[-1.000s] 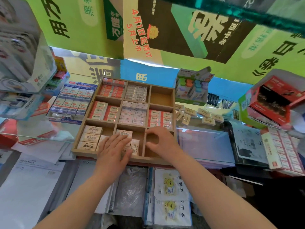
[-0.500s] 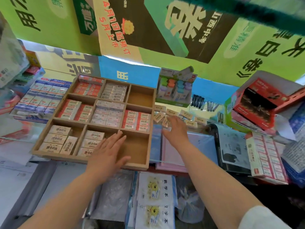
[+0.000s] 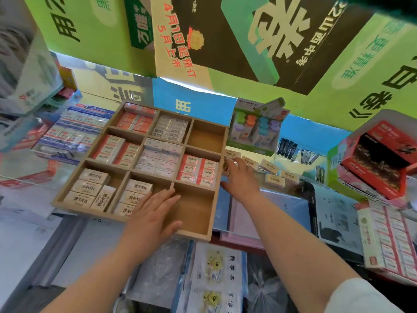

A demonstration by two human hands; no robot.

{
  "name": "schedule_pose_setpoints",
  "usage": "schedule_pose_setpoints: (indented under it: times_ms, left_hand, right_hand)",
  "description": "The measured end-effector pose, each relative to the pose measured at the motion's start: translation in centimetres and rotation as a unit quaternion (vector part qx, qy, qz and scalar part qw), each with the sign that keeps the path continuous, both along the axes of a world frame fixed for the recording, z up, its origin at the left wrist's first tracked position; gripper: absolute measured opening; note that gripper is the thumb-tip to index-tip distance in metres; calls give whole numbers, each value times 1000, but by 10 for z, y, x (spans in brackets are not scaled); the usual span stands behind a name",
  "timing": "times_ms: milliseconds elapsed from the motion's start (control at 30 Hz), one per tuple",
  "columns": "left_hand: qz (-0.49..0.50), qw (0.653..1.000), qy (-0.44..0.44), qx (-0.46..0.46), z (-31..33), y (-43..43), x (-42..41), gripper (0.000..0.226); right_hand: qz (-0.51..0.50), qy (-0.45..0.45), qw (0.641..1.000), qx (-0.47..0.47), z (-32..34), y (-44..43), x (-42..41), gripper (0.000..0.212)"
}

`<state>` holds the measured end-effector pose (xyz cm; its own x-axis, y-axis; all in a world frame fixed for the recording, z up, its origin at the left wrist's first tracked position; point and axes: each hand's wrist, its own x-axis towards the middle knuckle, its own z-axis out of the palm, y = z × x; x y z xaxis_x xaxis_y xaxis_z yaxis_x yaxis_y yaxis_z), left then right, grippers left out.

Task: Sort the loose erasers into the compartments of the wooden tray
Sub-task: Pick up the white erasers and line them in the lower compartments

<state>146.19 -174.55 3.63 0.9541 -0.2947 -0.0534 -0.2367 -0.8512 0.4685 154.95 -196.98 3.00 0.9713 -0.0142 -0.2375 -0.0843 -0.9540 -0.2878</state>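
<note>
1. Centrally, a shallow wooden tray (image 3: 216,219) divided into nine square compartments lies on a cluttered shop counter; seven compartments hold erasers, while the far-right and near-right ones are bare.
2. Cream-wrapped block erasers (image 3: 89,187) fill the near-left compartment; more of the same kind (image 3: 137,188) sit in the near-middle one.
3. Red-and-white wrapped erasers (image 3: 198,169) pack the middle-right compartment.
4. The person's left hand (image 3: 153,219) lies flat and open, fingers spread, palm down over the near edge of the tray between the near-middle and near-right compartments; it grips nothing.
5. The person's right hand (image 3: 240,178) reaches just past the tray's right wall; its fingers curl around a small cream eraser (image 3: 226,169), though blur hides how firm the hold is.
6. Loose cream-wrapped erasers (image 3: 274,178) are scattered on the glass counter just beyond the right hand, to the right of the tray.
7. A green display box of pastel-coloured items (image 3: 255,129) stands behind the loose erasers.
</note>
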Motion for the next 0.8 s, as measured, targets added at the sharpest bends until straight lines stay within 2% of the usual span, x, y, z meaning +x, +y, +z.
schedule_pose_setpoints:
  times_ms: [167, 300, 433, 567, 633, 700, 800]
  left_hand:
    - [68, 997, 7, -36, 1, 15, -12, 55]
    - [50, 998, 15, -39, 0, 19, -11, 55]
    - [42, 998, 14, -47, -2, 19, -11, 56]
    - [42, 998, -1, -55, -2, 20, -10, 55]
    - [33, 998, -16, -49, -2, 20, -10, 54]
    - [2, 999, -36, -37, 0, 17, -8, 56]
    - [-39, 999, -15, 6, 0, 12, -5, 62]
  right_hand:
    - [5, 6, 999, -34, 2, 5, 2, 51]
    - [-64, -38, 997, 2, -2, 8, -4, 35]
    - [-76, -74, 993, 49, -4, 2, -4, 25]
    - [-153, -119, 968, 161, 0, -4, -9, 35]
    - [-199, -131, 953, 186, -2, 0, -10, 44]
    - [-237, -118, 953, 143, -6, 7, -9, 57]
    - [-263, -82, 959, 67, -10, 16, -1, 69]
